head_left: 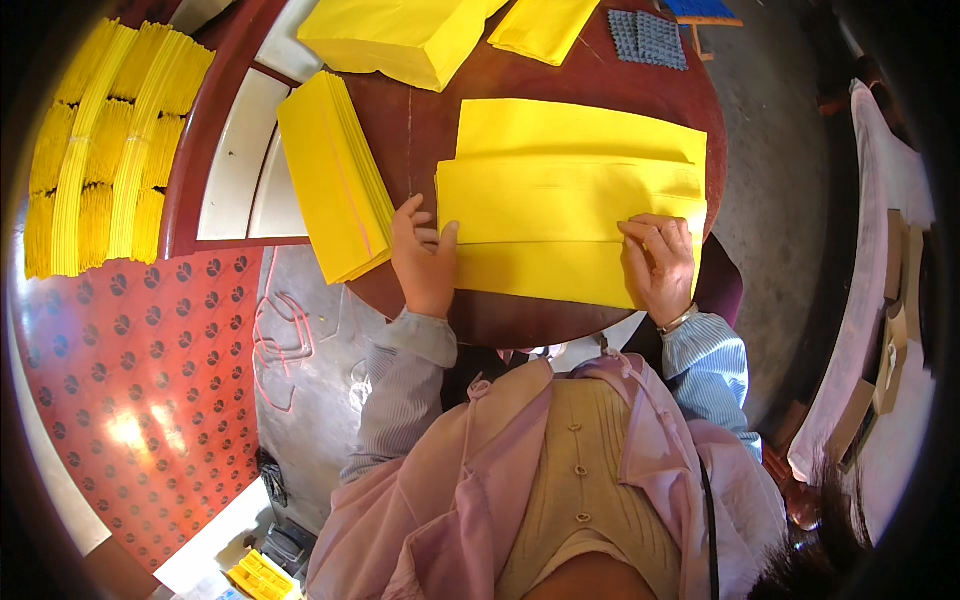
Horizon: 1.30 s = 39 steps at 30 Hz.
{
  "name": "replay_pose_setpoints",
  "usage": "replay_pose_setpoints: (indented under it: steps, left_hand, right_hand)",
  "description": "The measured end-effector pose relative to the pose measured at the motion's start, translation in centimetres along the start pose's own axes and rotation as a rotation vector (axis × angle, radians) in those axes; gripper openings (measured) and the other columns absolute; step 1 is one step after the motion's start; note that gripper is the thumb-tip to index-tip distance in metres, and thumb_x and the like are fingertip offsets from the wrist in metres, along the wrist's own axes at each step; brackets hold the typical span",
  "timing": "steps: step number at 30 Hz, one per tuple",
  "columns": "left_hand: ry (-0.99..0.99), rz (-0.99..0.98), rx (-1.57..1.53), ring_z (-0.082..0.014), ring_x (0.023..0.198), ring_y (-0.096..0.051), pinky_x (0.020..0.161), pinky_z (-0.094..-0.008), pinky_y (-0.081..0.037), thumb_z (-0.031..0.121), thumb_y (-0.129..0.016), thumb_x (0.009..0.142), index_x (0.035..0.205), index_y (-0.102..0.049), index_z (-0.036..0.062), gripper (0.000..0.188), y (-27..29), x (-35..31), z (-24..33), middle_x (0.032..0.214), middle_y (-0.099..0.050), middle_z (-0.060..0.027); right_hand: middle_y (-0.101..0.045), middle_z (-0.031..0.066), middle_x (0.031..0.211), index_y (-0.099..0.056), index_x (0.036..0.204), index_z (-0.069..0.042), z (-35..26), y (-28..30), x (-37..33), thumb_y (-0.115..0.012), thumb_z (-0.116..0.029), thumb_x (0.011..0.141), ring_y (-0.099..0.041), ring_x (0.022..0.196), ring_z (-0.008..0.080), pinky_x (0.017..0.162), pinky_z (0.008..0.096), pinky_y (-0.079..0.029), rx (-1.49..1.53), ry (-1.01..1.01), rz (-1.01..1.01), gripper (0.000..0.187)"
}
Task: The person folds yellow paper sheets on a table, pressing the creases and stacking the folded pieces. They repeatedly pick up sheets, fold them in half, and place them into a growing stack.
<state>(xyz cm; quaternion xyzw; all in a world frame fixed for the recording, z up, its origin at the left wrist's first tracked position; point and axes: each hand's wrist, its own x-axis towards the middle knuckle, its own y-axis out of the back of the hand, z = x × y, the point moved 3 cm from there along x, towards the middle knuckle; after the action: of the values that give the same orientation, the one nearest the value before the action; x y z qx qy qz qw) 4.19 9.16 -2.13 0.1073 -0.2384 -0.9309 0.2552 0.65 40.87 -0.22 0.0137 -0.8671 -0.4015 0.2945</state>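
Note:
A folded yellow sheet, which looks like paper, lies on the dark red round table in front of me. Its layers overlap in wide flat bands, and the nearest band hangs close to the table's front edge. At its left edge rests my left hand, thumb and fingers apart, holding nothing. My right hand has its fingers bent and drawn together on the fold line near the sheet's right end, the thumb partly hidden. Left of my left hand stands a thick stack of folded yellow sheets.
More yellow paper and a smaller folded piece lie at the table's far side, beside a grey egg-carton-like pad. Tied yellow bundles are piled at far left. A pink-covered surface holding cardboard pieces stands at right.

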Motion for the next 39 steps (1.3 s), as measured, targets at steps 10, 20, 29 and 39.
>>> replay_pose_setpoints:
  steps: [10,20,29,39]
  left_hand:
    - [-0.777,-0.286,0.116,-0.0418,0.135,-0.054,0.112,-0.0487,-0.045,0.002,-0.072,0.088,0.106,-0.069,0.0041,0.018,-7.6,-2.6,5.4,0.128,-0.065,-0.0170]
    - [-0.810,-0.257,0.177,-0.0447,0.142,-0.049,0.117,-0.0554,-0.041,0.001,-0.066,0.089,0.117,-0.063,0.0012,0.028,-10.6,-2.3,5.9,0.139,-0.059,-0.0227]
    - [-0.831,-0.287,0.216,-0.0448,0.148,-0.043,0.122,-0.0580,-0.034,0.012,-0.070,0.092,0.149,-0.054,0.0015,0.060,-14.0,-3.2,7.8,0.155,-0.051,-0.0252]
    - [-0.871,-0.245,0.399,-0.0411,0.154,-0.036,0.125,-0.0581,-0.026,0.025,-0.068,0.097,0.158,-0.047,0.0045,0.068,-15.1,-3.4,6.5,0.163,-0.044,-0.0217]
  right_hand:
    - [-0.070,0.0083,0.116,-0.077,0.106,-0.009,-0.6,0.0,0.0,-0.076,-0.007,0.083,-0.065,0.106,0.0290,0.091,0.0421,-0.048,-0.127,0.015,-0.010,0.023]
    - [-0.072,0.0089,0.116,-0.076,0.112,-0.010,1.4,1.8,-1.2,-0.073,-0.019,0.093,-0.065,0.107,0.0291,0.088,0.0460,-0.047,-0.270,-0.168,-0.061,0.022]
    - [-0.072,0.0084,0.106,-0.077,0.110,-0.010,2.0,2.3,-1.3,-0.075,-0.017,0.088,-0.065,0.099,0.0280,0.085,0.0452,-0.045,-0.277,-0.152,-0.004,0.023]
    - [-0.071,0.0105,0.115,-0.074,0.119,-0.008,0.1,1.8,-0.3,-0.074,-0.014,0.089,-0.064,0.109,0.0310,0.098,0.0470,-0.045,-0.152,-0.146,-0.041,0.031]
